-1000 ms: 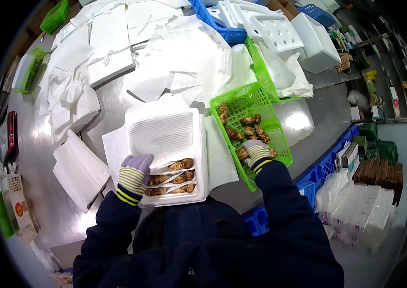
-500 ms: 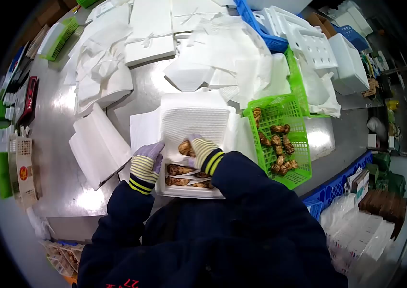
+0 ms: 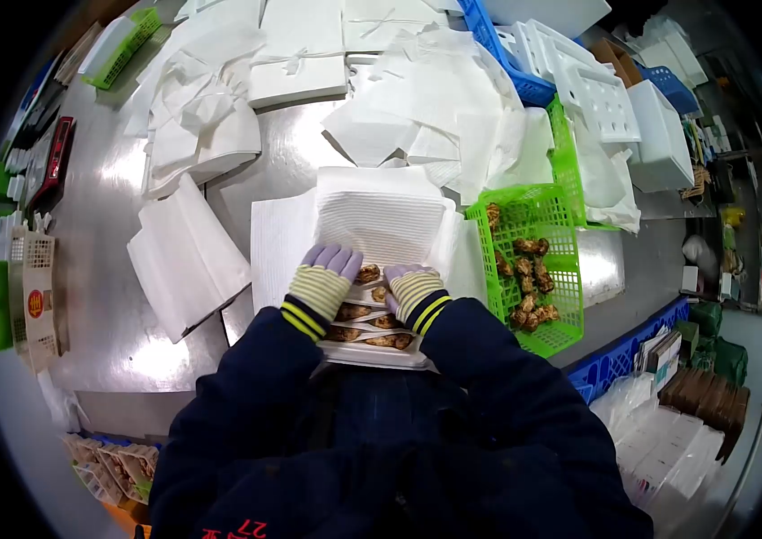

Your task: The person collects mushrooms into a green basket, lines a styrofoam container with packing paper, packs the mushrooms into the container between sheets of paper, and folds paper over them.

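Observation:
A white foam tray (image 3: 372,359) lined with white paper lies right in front of me, holding several brown mushrooms (image 3: 390,341) in rows with folded paper strips between them. Over its left side lies my left hand (image 3: 322,274), gloved in purple and cream, fingers stretched out. My right hand (image 3: 414,286), in a matching glove, rests at the right side with its fingers laid forward and apart from any grip. Between the two hands sits a mushroom (image 3: 367,274) at the top of the rows; each hand is close to it, and exact contact cannot be told.
A green basket (image 3: 569,269) with several mushrooms stands right of the tray. Left lies a folded white paper pad (image 3: 188,256). Stacks of white paper sheets (image 3: 435,90) cover the far table, with a blue crate (image 3: 524,85) at the far right.
My right hand has let go of the mushroom, which now lies in the tray, and has moved right. My left hand has moved from the tray's left edge in over the tray.

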{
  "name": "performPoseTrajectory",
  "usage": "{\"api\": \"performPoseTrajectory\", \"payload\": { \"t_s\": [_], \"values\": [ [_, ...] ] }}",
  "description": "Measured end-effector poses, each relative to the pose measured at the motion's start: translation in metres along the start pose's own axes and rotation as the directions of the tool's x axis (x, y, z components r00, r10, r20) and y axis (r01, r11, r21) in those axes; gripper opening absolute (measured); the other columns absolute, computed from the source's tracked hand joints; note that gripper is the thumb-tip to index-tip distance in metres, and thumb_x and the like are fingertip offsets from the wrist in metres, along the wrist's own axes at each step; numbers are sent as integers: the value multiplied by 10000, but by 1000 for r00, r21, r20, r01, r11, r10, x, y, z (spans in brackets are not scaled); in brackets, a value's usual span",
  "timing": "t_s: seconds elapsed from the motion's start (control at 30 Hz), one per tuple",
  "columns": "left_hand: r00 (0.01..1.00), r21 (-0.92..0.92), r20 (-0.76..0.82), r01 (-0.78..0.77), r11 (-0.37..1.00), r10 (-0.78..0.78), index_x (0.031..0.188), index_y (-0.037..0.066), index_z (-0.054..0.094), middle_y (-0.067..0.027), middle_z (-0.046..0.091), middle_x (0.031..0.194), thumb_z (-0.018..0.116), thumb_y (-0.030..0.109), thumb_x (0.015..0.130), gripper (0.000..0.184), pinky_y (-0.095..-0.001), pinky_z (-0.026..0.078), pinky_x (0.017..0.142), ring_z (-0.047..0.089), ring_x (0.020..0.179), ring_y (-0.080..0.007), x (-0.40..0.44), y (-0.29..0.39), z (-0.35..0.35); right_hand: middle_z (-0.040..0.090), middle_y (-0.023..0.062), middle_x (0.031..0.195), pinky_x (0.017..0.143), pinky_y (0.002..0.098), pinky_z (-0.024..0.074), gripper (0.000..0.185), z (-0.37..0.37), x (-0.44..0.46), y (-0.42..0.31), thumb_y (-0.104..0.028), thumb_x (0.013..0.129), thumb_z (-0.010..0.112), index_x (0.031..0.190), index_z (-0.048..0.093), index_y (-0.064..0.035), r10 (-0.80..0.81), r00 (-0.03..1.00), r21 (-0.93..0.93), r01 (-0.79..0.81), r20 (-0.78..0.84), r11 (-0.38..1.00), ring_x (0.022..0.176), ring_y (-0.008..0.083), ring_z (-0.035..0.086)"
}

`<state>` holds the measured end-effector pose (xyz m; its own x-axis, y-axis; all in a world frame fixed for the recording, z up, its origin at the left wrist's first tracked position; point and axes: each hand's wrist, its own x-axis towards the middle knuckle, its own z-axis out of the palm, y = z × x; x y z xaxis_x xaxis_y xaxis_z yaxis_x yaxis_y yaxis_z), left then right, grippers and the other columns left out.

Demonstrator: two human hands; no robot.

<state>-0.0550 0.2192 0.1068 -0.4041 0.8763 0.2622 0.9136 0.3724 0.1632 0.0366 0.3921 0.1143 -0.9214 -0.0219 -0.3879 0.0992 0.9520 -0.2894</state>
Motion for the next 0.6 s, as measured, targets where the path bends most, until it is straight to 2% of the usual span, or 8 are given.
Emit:
{"api": "performPoseTrajectory", "payload": {
  "t_s": [0.1, 0.2, 0.27, 0.33, 0.4, 0.47, 0.53, 0.6],
  "values": [
    [929, 100, 363, 41, 994, -75, 1122, 44, 516, -106, 563, 1083, 438, 187, 833, 332, -428, 334, 972, 507, 1058, -251, 13, 3, 38, 574, 86, 843, 769, 394, 429, 254, 35, -8, 3, -240, 738, 577, 917, 527, -67, -78, 986, -143, 57, -148, 988, 833, 249, 570],
    [834, 184, 537, 31, 982, -128, 1057, 75, 543, -73, 615, 980, 451, 193, 823, 277, -385, 366, 911, 557, 978, -228, 20, -1, 48, 564, 77, 869, 771, 392, 418, 324, 41, -11, 3, -229, 720, 583, 997, 519, -71, -57, 980, -139, 30, -191, 990, 856, 242, 556],
    [815, 201, 563, 23, 979, -135, 1017, 92, 553, -53, 619, 942, 452, 186, 819, 241, -373, 381, 863, 568, 932, -206, 24, 0, 43, 562, 73, 909, 803, 406, 401, 342, 27, -13, 0, -217, 711, 573, 1022, 532, -81, -61, 994, -145, 47, -95, 988, 896, 244, 546],
    [877, 200, 474, -25, 979, -75, 984, 93, 560, -41, 614, 914, 454, 184, 815, 219, -369, 386, 843, 568, 909, -188, 20, -2, 41, 562, 70, 905, 815, 401, 395, 311, 30, -12, 2, -218, 712, 567, 991, 552, -83, -74, 994, -163, 59, -84, 985, 903, 239, 544],
    [892, 197, 450, -63, 978, -33, 976, 97, 568, -28, 613, 898, 466, 188, 809, 216, -355, 383, 846, 567, 909, -185, 15, -1, 41, 562, 69, 898, 814, 399, 395, 293, 34, -11, 3, -216, 714, 562, 975, 559, -85, -61, 994, -154, 47, -87, 987, 901, 236, 543],
    [853, 171, 522, -119, 978, 13, 984, 107, 571, -31, 618, 910, 457, 190, 818, 217, -354, 372, 877, 569, 925, -189, 8, -2, 32, 564, 68, 870, 811, 396, 397, 265, 38, -10, 4, -211, 713, 557, 951, 565, -94, -63, 991, -157, 43, -122, 987, 884, 230, 546],
    [755, 147, 655, -74, 986, -41, 985, 109, 571, -46, 624, 957, 446, 193, 835, 213, -385, 341, 951, 571, 960, -200, 7, 4, 24, 565, 69, 855, 811, 391, 397, 262, 40, -9, 4, -208, 705, 564, 941, 561, -94, -75, 991, -160, 56, -111, 985, 872, 230, 547],
    [832, 170, 555, -86, 982, -23, 994, 104, 571, -50, 624, 958, 449, 198, 836, 221, -407, 342, 951, 572, 957, -211, -3, 3, 29, 565, 71, 854, 809, 392, 398, 268, 41, -9, 4, -205, 702, 565, 946, 560, -93, -53, 992, -133, 38, -110, 990, 871, 230, 547]
  ]
}}
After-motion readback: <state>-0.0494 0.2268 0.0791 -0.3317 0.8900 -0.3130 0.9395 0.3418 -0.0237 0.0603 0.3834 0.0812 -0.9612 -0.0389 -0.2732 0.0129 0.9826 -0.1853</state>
